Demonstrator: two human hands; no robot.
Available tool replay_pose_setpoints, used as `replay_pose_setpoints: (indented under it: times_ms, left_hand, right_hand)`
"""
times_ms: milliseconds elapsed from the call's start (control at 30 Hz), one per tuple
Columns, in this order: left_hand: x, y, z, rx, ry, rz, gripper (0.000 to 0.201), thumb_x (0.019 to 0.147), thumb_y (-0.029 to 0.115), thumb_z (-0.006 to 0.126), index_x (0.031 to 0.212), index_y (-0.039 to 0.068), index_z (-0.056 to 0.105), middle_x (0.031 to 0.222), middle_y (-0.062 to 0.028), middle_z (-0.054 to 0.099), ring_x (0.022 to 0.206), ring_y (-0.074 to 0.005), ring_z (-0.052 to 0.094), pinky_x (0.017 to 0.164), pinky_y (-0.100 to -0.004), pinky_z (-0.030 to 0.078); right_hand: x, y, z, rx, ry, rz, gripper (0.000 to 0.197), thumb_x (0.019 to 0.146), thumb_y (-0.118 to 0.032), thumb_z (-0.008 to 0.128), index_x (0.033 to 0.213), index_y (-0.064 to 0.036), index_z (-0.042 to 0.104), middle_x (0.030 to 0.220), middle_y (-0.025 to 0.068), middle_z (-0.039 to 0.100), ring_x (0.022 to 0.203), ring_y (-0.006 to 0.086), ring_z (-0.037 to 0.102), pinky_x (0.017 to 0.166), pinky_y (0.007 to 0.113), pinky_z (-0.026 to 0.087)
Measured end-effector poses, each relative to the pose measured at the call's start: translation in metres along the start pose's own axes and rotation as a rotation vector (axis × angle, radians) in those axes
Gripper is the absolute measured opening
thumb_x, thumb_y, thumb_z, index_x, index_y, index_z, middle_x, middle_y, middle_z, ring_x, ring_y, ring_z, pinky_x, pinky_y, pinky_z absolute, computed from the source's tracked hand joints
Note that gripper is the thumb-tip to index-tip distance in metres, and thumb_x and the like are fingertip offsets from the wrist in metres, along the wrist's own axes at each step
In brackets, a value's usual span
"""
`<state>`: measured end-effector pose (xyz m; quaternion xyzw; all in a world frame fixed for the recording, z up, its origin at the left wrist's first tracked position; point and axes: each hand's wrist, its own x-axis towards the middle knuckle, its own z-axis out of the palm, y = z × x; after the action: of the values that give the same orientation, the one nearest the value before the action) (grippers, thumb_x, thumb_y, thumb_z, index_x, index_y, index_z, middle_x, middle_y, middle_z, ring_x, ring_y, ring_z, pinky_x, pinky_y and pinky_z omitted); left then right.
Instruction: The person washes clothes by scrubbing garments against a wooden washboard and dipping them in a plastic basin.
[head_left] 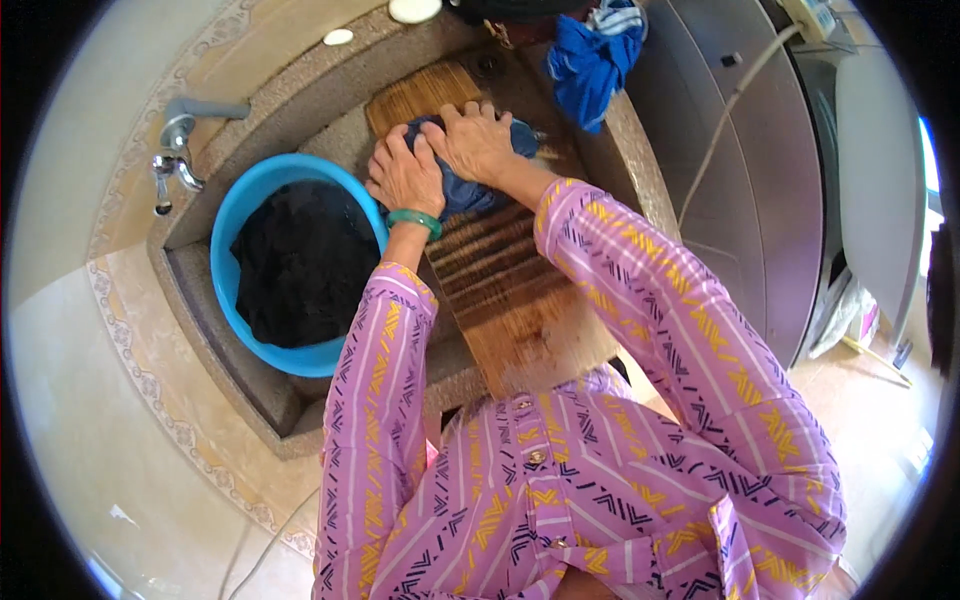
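Observation:
A wet dark blue cloth (466, 196) lies bunched on a ridged wooden washboard (530, 340), which slants from the sink's far side toward my body. My left hand (408, 178), a green bangle at its wrist, presses on the cloth's left part with fingers curled over it. My right hand (474, 146) bears down on the cloth's upper middle, its fingers bent round the far edge. The two hands nearly touch at the thumbs. Beneath my palms, part of the cloth is hidden.
Left of the washboard, a blue basin (228, 285) holds dark cloth in water inside the stone sink (285, 400). A tap (178, 165) juts from the left wall. Blue fabric (594, 66) hangs over the far right rim. A grey appliance (745, 170) stands to the right.

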<state>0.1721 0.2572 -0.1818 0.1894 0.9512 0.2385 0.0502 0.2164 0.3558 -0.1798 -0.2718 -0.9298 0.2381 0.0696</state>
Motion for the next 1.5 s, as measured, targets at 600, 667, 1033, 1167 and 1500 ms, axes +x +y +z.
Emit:
replay_pose_setpoints:
  times_ms: [600,667,1033,1167,1500]
  left_hand:
    - [-0.011,-0.003,-0.017,-0.441,-0.244,-0.067,0.053,0.095,0.048,0.029,0.099,0.006,0.062,0.103,-0.023,0.061,0.102,-0.0434,0.052,0.085,-0.0529,0.037]
    - [-0.061,0.005,-0.024,-0.455,-0.033,0.054,0.033,0.092,0.034,0.044,0.08,0.005,0.055,0.075,-0.0166,0.057,0.079,-0.0412,0.052,0.075,-0.0527,0.036]
    - [0.017,0.024,-0.005,0.014,-0.338,-0.236,0.055,0.094,0.048,0.03,0.104,0.005,0.063,0.107,-0.0221,0.061,0.104,-0.0407,0.053,0.095,-0.0492,0.036]
    - [-0.078,0.013,-0.031,-0.206,-0.066,0.206,0.027,0.088,0.031,0.043,0.092,0.009,0.059,0.098,-0.0159,0.056,0.1,-0.0345,0.049,0.088,-0.0476,0.032]
    - [0.006,0.016,0.019,-0.031,0.121,0.081,0.039,0.093,0.039,0.037,0.103,0.011,0.062,0.108,-0.0175,0.058,0.105,-0.0356,0.05,0.09,-0.0512,0.032]
  right_hand:
    - [-0.007,-0.01,-0.035,0.212,-0.353,0.267,0.067,0.088,-0.059,0.035,0.096,-0.001,0.068,0.099,0.0256,0.062,0.1,0.043,0.057,0.088,0.051,0.041]
    - [-0.064,0.0,-0.037,0.392,0.072,-0.093,0.042,0.085,-0.042,0.048,0.081,-0.0052,0.067,0.087,0.0191,0.062,0.084,0.0385,0.057,0.076,0.049,0.042]
    - [0.004,0.011,-0.006,-0.015,-0.174,0.196,0.049,0.086,-0.047,0.038,0.1,-0.0097,0.067,0.104,0.0212,0.062,0.098,0.0404,0.057,0.087,0.058,0.038]
    - [-0.073,0.006,-0.049,0.363,0.071,-0.202,0.028,0.087,-0.031,0.044,0.085,-0.0096,0.062,0.088,0.0162,0.06,0.087,0.0336,0.055,0.077,0.046,0.041]
    - [0.006,0.016,0.009,0.086,0.093,0.078,0.029,0.086,-0.03,0.045,0.086,-0.0059,0.061,0.09,0.0182,0.062,0.087,0.0389,0.056,0.072,0.052,0.042]
